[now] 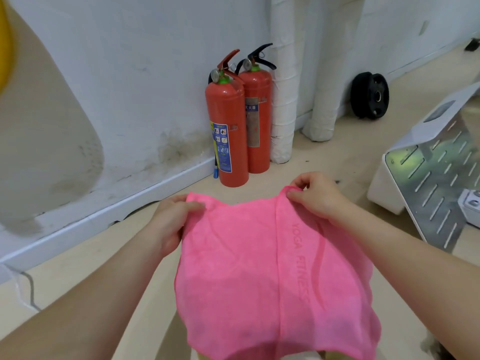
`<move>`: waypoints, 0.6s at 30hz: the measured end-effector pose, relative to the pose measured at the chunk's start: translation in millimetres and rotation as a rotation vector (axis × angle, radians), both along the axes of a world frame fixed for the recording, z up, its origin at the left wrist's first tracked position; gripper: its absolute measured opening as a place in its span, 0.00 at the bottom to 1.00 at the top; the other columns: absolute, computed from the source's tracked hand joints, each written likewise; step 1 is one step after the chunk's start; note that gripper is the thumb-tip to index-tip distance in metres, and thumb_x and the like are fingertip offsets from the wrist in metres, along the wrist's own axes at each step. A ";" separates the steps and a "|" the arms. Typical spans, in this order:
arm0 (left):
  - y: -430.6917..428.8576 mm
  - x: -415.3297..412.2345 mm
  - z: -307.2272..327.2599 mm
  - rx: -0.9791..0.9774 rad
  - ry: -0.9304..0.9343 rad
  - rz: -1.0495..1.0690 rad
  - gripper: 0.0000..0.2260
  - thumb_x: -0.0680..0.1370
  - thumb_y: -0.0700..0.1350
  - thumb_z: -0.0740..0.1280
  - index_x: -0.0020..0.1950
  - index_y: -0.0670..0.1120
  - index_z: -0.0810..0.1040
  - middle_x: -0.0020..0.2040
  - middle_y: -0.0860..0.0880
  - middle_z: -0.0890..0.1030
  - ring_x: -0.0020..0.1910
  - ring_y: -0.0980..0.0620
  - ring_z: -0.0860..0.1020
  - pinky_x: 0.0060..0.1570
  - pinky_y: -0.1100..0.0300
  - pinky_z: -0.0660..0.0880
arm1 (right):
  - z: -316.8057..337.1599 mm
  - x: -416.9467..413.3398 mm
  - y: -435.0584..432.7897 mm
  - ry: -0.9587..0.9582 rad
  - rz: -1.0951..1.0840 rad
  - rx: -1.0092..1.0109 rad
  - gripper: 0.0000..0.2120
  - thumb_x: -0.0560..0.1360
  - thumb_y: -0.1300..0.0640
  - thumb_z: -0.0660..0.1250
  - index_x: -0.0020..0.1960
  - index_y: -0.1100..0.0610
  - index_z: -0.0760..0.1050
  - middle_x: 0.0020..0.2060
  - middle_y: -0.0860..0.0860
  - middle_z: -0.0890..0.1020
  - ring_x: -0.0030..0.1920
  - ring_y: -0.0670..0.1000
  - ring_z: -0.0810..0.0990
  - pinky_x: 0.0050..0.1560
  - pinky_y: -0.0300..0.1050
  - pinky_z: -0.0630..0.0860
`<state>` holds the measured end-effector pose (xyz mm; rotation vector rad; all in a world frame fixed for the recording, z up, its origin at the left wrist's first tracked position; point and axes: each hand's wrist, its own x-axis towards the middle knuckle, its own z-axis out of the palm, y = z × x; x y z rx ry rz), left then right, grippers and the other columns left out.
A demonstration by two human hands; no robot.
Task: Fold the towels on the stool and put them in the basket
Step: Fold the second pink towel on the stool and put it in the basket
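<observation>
- Left hand (170, 222) and right hand (318, 197) each pinch a far corner of a pink towel (275, 276), which hangs spread between them and toward the person.
- Folding looks under way; the next move likely calls for bringing edges together evenly.
- Neither stool nor basket is in view.

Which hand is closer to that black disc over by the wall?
Right. The right hand pinches the right corner of the pink towel, with the black disc beyond it, further right on the floor. The left hand grips the towel's other corner, across the towel from it.
</observation>
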<state>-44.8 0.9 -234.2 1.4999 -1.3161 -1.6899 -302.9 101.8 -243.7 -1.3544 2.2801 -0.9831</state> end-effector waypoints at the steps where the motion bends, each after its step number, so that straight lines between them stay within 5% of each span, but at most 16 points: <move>1: -2.4 -3.6 2.7 0.008 0.044 -0.002 0.14 0.71 0.36 0.71 0.56 0.41 0.80 0.50 0.39 0.84 0.44 0.44 0.81 0.48 0.50 0.79 | 6.0 -0.3 0.5 0.004 0.024 -0.021 0.04 0.71 0.54 0.71 0.39 0.54 0.80 0.36 0.49 0.81 0.40 0.50 0.76 0.45 0.43 0.71; 9: 20.5 -29.0 40.7 -0.163 0.310 -0.064 0.06 0.75 0.36 0.67 0.51 0.41 0.81 0.38 0.47 0.84 0.33 0.55 0.81 0.33 0.64 0.78 | 82.1 33.3 6.8 -0.239 0.485 -0.064 0.02 0.72 0.62 0.71 0.42 0.58 0.79 0.35 0.54 0.79 0.36 0.48 0.74 0.41 0.42 0.71; 14: 51.0 -44.0 60.1 -0.259 0.441 -0.182 0.10 0.76 0.34 0.66 0.55 0.41 0.80 0.37 0.50 0.83 0.30 0.57 0.79 0.32 0.65 0.76 | 95.1 58.5 10.6 -0.577 0.510 -0.258 0.03 0.73 0.65 0.69 0.41 0.59 0.78 0.29 0.48 0.77 0.28 0.41 0.71 0.30 0.31 0.67; 18: 63.6 -49.5 65.9 -0.293 0.536 -0.209 0.09 0.76 0.36 0.66 0.54 0.40 0.82 0.42 0.47 0.85 0.37 0.56 0.81 0.40 0.64 0.79 | 97.5 65.6 13.0 -0.719 0.425 -0.304 0.04 0.73 0.64 0.69 0.41 0.58 0.76 0.34 0.57 0.75 0.31 0.49 0.69 0.31 0.37 0.63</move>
